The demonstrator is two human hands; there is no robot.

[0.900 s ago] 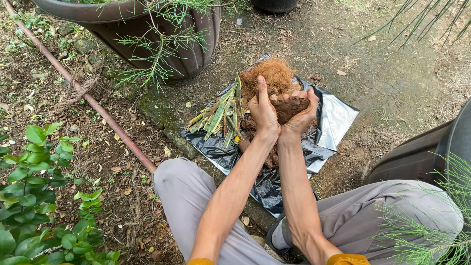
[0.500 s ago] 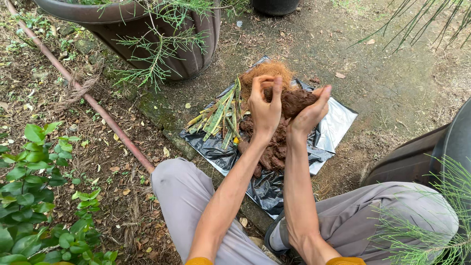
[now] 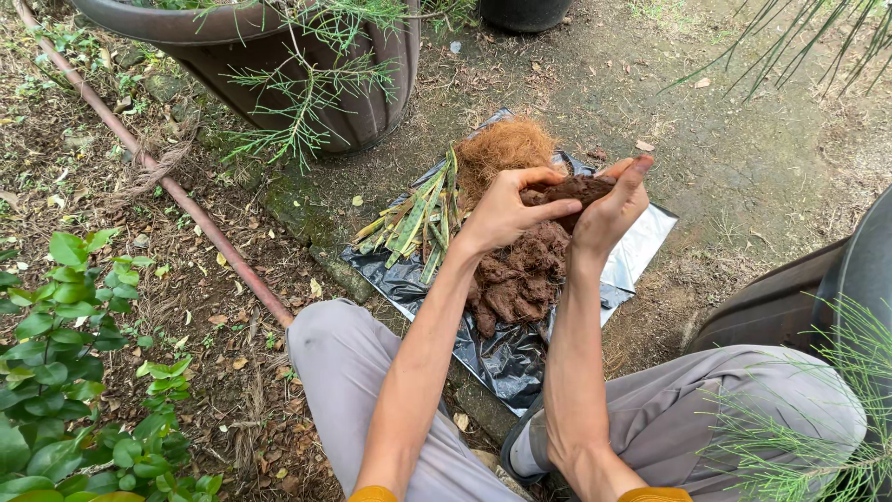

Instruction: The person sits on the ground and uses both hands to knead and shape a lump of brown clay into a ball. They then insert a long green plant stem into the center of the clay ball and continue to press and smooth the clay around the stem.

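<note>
Soil clod [image 3: 571, 191] now lifted off heap.

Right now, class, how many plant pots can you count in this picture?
3: a large brown pot top left, a dark pot cut off at the top edge, and another pot at the right edge. More may lie outside the view.

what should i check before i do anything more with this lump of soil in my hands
1. Both hands on the lump: ok. Left hand and right hand grip the soil lump between them.
2. Lump over the plastic sheet: ok.
3. Soil pile on the sheet: ok.
4. Coconut fibre and green cuttings within reach: ok, beside the pile.
5. Lump moist enough: cannot tell.
</note>
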